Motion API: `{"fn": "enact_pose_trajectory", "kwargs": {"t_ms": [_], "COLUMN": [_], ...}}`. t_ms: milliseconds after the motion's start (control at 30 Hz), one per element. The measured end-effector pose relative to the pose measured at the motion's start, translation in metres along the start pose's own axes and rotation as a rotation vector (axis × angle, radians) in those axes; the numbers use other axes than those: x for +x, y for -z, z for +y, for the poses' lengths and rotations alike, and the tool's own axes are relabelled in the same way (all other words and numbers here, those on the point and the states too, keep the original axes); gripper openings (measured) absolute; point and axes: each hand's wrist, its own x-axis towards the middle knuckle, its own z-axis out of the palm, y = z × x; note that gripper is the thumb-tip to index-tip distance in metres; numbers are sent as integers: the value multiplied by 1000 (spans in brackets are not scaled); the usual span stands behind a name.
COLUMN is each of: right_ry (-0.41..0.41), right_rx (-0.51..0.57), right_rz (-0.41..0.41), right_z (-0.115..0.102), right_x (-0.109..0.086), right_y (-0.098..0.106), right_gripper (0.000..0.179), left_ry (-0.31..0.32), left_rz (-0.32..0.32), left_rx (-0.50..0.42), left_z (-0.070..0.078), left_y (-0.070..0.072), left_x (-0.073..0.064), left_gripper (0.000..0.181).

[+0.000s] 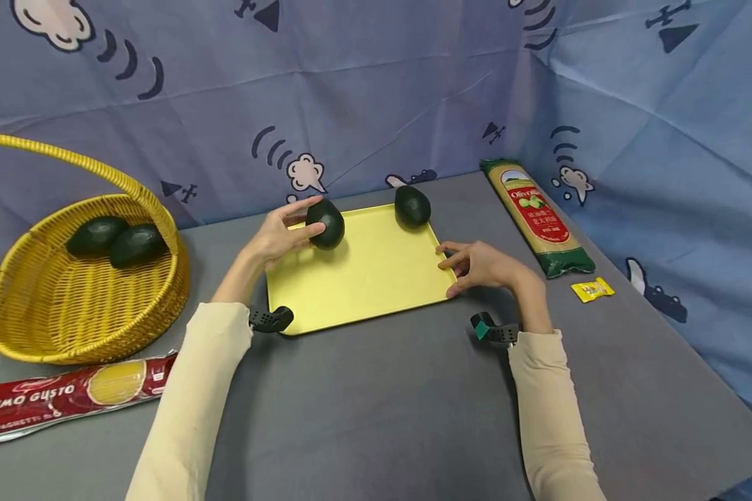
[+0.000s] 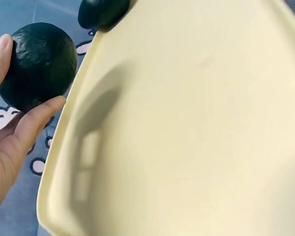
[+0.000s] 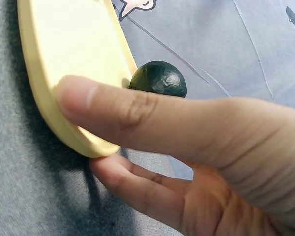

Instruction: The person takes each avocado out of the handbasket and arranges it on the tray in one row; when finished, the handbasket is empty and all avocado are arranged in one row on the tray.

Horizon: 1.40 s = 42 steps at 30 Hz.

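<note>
Patterned blue cloth (image 1: 363, 90) is hanging behind a grey table (image 1: 376, 403) and a yellow tray (image 1: 357, 285), over whose far left part the left hand (image 1: 283, 233) is holding a dark green avocado (image 1: 329, 224) between thumb and fingers. At the tray's right end, the right hand (image 1: 479, 264) is gripping the rim with thumb and fingers, while another avocado (image 1: 412, 207) is resting at the far right corner. Probably firm and slightly slippery, the held fruit is likely calling for a grip round its widest part
</note>
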Motion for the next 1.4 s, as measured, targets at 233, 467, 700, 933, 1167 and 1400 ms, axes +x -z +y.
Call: {"fn": "enact_pose_trajectory", "kwargs": {"t_ms": [233,467,700,933,1167,1400], "right_ry": [-20,-6,-10,5,8,10], "right_rx": [-4,3,-4,-5,5,11], "right_rz": [-5,3,2,1,3,9], "right_z": [-1,-3,-1,0,1,0], "right_x": [0,-2,-2,0,1,0], "right_y": [-1,-1,-1,-2,-2,-1], "right_gripper": [57,55,55,55,55,54], "left_ry": [-11,4,16,15,5,-11], "left_rz": [-18,6,25,25,13,-4], "left_rx": [-17,-14,46,112,106,125], "left_z": [-1,-1,-1,-5,-11,-11], "left_y": [-7,-13,-23,-33,-35,-28], "left_x": [19,32,39,47,48,45], "left_gripper": [56,56,57,58,64,63]}}
